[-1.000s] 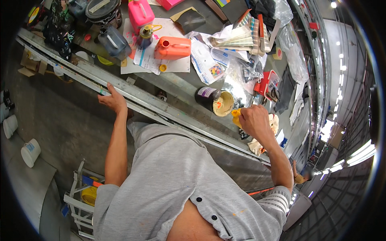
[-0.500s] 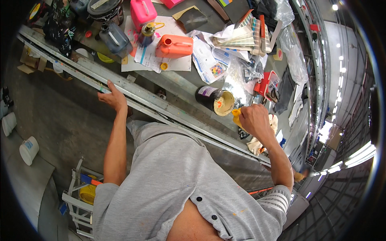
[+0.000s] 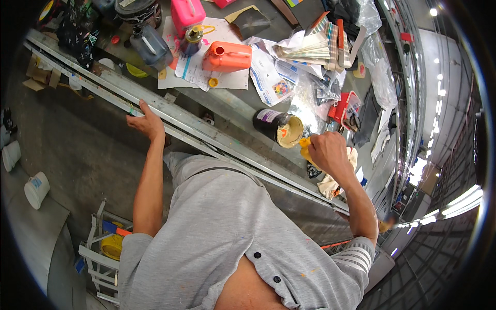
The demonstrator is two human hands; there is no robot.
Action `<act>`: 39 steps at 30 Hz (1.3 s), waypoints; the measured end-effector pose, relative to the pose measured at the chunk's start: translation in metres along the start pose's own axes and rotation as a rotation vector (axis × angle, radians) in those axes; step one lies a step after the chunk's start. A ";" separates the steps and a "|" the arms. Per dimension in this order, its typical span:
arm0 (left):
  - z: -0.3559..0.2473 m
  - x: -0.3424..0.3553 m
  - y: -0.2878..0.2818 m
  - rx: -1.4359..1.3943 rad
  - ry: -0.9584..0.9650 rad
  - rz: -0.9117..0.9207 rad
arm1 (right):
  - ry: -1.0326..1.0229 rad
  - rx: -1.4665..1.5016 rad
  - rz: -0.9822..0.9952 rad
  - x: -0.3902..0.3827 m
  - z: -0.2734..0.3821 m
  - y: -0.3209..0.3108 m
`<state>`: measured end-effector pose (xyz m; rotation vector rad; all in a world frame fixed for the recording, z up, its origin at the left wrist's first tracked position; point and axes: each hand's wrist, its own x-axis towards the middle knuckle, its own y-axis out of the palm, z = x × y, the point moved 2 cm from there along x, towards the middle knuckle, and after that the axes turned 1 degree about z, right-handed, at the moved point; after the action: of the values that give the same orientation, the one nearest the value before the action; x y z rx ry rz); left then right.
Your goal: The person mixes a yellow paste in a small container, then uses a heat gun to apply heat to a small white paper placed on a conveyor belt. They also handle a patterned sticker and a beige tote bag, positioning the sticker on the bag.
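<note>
My right hand is closed on a small yellow object, mostly covered by my fingers, so its kind does not show. Just left of it is a black jar with a pale label, tipped with its wide uncapped mouth toward that hand. Cream and orange smears coat the inside of the mouth. The yellow object is close to the rim; whether they touch is unclear. My left hand grips the metal rail along the table's near edge, thumb on top and the other fingers below it.
Left of the jar stand an orange jug, a pink jug and a grey jug. Colour swatches, crumpled plastic bags and a red basket lie farther right. A metal step frame and white buckets are on the floor.
The view has shifted slightly. Both hands keep nearly the same places and holds, and the jar remains tipped toward my right hand.
</note>
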<state>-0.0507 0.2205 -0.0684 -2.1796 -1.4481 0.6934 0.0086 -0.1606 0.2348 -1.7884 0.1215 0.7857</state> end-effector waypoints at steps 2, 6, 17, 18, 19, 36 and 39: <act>0.001 0.000 0.000 0.000 0.002 0.001 | -0.017 -0.015 -0.022 0.000 0.000 0.000; -0.002 -0.001 -0.001 -0.015 0.001 0.009 | -0.051 -0.042 -0.063 0.001 0.001 0.000; -0.002 -0.001 -0.001 -0.014 0.009 0.003 | -0.013 -0.026 -0.018 0.003 0.001 0.001; -0.001 0.000 -0.001 -0.008 0.011 0.000 | -0.012 -0.026 -0.017 0.004 0.001 0.001; 0.000 0.000 -0.001 -0.002 0.014 -0.003 | -0.012 -0.025 -0.016 0.004 0.001 0.000; -0.001 0.000 -0.001 -0.009 0.009 0.003 | 0.002 -0.034 0.013 0.006 0.003 -0.003; -0.001 -0.001 -0.001 -0.005 0.015 -0.004 | -0.017 -0.048 -0.005 0.006 0.003 -0.003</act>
<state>-0.0508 0.2202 -0.0669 -2.1810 -1.4481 0.6717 0.0128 -0.1549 0.2335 -1.8263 0.0871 0.8060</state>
